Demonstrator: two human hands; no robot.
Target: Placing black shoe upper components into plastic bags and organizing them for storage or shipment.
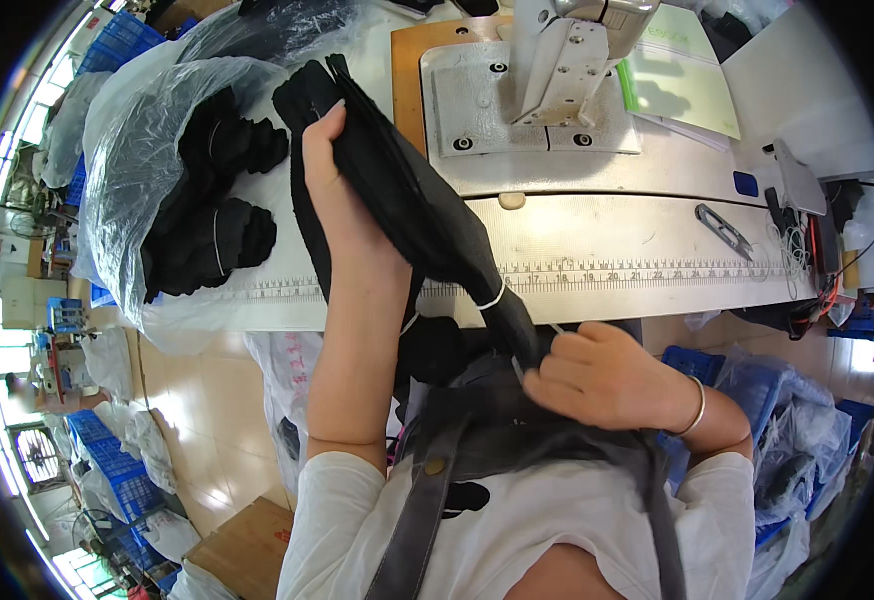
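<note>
My left hand [342,195] is raised over the sewing table and grips the upper part of a long bundle of black fabric pieces [427,215]. A white elastic band [494,298] rings the bundle near its lower end. My right hand [602,375] pinches that lower end just in front of the table edge, close to my chest. The bundle runs diagonally from upper left to lower right between the two hands. A dark apron with straps covers my white shirt below.
A clear plastic bag [132,150] holding more black bundles lies on the table at left. The sewing machine head [567,60] and its metal plate stand at the back. A ruler strip [647,270], thread snips [724,230], green paper [682,70] and blue crates [702,365] lie around.
</note>
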